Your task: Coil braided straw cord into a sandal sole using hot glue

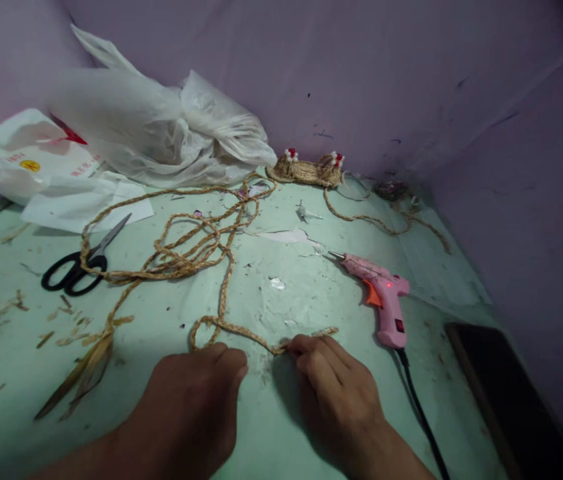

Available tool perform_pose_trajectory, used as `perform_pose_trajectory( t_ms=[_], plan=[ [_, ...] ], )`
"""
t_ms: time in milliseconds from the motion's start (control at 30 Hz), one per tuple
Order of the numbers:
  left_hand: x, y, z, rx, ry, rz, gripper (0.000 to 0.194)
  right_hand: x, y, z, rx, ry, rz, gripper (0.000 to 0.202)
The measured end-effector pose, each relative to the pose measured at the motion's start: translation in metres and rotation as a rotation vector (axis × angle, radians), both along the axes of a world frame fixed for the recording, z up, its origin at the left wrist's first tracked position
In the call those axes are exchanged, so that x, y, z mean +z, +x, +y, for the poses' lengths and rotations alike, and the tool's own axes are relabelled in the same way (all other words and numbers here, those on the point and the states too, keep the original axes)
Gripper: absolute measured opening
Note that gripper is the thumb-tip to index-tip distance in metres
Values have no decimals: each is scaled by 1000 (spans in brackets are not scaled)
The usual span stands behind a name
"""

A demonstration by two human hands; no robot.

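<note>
A braided straw rope (224, 293) runs in loose coils over the pale green table. Near its end, my right hand (341, 387) is closed in a pinch on the rope, and a short tip sticks out past the fingers. My left hand (191, 400) is curled closed beside a small loop of the rope; its fingers hide whatever may be in them. To the right of my right hand lies a pink hot glue gun (388, 303) with an orange trigger and a lit red light. The rope's other end fans out into loose dry fibres (92, 363) at the left.
Black-handled scissors (95, 260) lie under a rope coil. White plastic bags (161, 127) sit against the wall. Small woven straw pieces with red and white beads (306, 172) are at the back. A dark flat object (496, 387) lies right of the glue gun's cord (418, 407).
</note>
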State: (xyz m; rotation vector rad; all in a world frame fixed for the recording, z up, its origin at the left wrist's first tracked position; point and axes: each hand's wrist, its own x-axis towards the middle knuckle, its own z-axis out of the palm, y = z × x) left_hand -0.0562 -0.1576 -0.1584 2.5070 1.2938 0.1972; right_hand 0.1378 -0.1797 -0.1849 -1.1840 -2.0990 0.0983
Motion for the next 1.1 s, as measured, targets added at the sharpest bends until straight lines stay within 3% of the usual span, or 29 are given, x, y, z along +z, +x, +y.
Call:
perform_pose_trajectory(
  t_ms=[100, 200, 333, 533, 733, 1100],
  plan=[
    [1, 7, 5, 90, -9, 43, 24, -1, 0, 1, -3, 9, -12, 24],
    [2, 17, 13, 98, -20, 23, 23, 0, 0, 1, -6, 28, -10, 24],
    [0, 26, 16, 62, -12, -66, 23, 1, 0, 0, 3, 25, -20, 23],
    [-3, 31, 15, -121, 50, -92, 22, 1, -1, 2, 11, 31, 8, 22],
    [-5, 32, 15, -14, -14, -166, 21, 4, -2, 3, -15, 38, 22, 21],
    [-9, 36, 16, -93, 118, -156, 19, 5, -1, 0, -49, 35, 69, 16]
  ],
)
